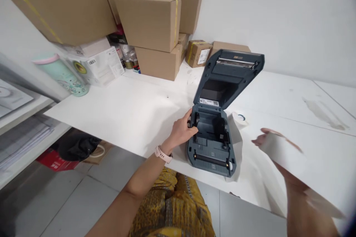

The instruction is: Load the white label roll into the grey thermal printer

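A dark grey label printer (207,142) stands on the white table with its lid (230,76) raised, so its bay and black front roller show. My left hand (182,130) grips the printer's left side, thumb over the rim. To the right, my right hand (261,140) is off the printer and smeared by motion. White paper (282,152) covers much of that hand and appears held in it. Between hand and printer, a white paper roll (239,118) with a dark ring lies close to the printer's right side. Loose white paper (235,144) runs along that side.
Cardboard boxes (148,22) are stacked at the back left; a small taped box (198,53) sits behind the printer. A mint tumbler (63,74) and a white box (96,66) stand at the left. A shelf with papers (25,148) borders the table's left end.
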Action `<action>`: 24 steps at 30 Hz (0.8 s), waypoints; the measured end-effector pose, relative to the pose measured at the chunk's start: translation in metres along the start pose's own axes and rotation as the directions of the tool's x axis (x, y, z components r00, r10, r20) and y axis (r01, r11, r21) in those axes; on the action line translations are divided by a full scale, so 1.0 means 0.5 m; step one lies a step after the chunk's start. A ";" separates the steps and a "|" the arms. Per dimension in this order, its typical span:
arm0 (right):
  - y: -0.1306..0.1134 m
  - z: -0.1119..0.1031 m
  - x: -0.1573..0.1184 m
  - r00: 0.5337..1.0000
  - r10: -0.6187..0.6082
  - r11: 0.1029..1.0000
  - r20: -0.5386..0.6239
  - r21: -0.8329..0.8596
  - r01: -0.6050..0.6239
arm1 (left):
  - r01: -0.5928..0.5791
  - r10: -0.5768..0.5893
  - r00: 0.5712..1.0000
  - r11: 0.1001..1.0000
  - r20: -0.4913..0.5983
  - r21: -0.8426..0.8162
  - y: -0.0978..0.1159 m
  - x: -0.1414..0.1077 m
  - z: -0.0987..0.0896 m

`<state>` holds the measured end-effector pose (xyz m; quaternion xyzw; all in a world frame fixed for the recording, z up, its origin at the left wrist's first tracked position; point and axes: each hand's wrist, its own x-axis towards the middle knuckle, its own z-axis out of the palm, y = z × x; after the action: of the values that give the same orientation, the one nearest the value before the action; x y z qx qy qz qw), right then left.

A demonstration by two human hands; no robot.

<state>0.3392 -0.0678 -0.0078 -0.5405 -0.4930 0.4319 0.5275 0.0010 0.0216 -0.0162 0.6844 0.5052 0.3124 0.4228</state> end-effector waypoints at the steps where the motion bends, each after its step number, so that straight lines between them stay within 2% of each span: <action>1: -0.025 -0.001 0.005 0.995 -0.097 0.995 0.021 0.015 0.096 | -0.001 0.001 1.000 1.000 -0.001 -0.004 -0.001 0.000 0.001; 2: -0.052 0.005 0.011 0.982 -0.169 0.986 0.087 0.005 0.169 | -0.003 0.003 1.000 1.000 -0.002 -0.009 -0.002 0.001 0.001; 3: -0.079 0.019 0.019 0.956 -0.212 0.973 0.204 -0.044 0.225 | -0.004 0.004 1.000 1.000 -0.003 -0.015 -0.003 0.001 0.001; 5: -0.127 0.071 0.041 0.865 -0.178 0.906 0.469 -0.265 0.330 | -0.002 0.002 1.000 1.000 -0.002 -0.024 -0.003 0.002 0.001; 6: -0.143 0.105 0.054 0.819 -0.124 0.827 0.560 -0.398 0.397 | 0.000 -0.001 1.000 1.000 -0.001 -0.025 -0.003 0.001 0.001; 8: -0.156 0.178 0.082 0.783 -0.048 0.636 0.620 -0.585 0.502 | 0.006 -0.006 1.000 1.000 0.002 -0.018 -0.003 0.001 0.000; 11: -0.138 0.257 0.116 0.718 0.037 0.422 0.695 -0.662 0.619 | 0.010 -0.010 1.000 1.000 0.007 -0.003 0.000 -0.001 -0.001; 13: -0.116 0.279 0.127 0.691 0.117 0.315 0.713 -0.687 0.655 | 0.015 -0.015 1.000 1.000 0.012 -0.001 0.002 -0.002 -0.002; 15: -0.095 0.283 0.130 0.706 0.156 0.196 0.691 -0.722 0.663 | 0.022 -0.022 1.000 1.000 0.013 -0.002 0.005 -0.003 -0.003; 17: -0.076 0.277 0.128 0.728 0.115 0.102 0.676 -0.737 0.668 | 0.028 -0.028 1.000 1.000 0.008 -0.004 0.005 -0.003 -0.003; 20: -0.052 0.268 0.116 0.723 -0.039 0.078 0.690 -0.719 0.691 | 0.021 -0.021 1.000 1.000 0.006 -0.017 0.003 -0.003 -0.002; 24: -0.034 0.263 0.063 0.718 -0.281 0.189 0.637 -0.697 0.692 | 0.011 -0.011 1.000 0.999 0.000 -0.036 0.001 -0.005 -0.001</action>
<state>0.2128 -0.0183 0.0017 -0.4515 -0.8800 -0.0170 0.1465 0.0001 0.0193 -0.0153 0.6741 0.5032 0.3192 0.4364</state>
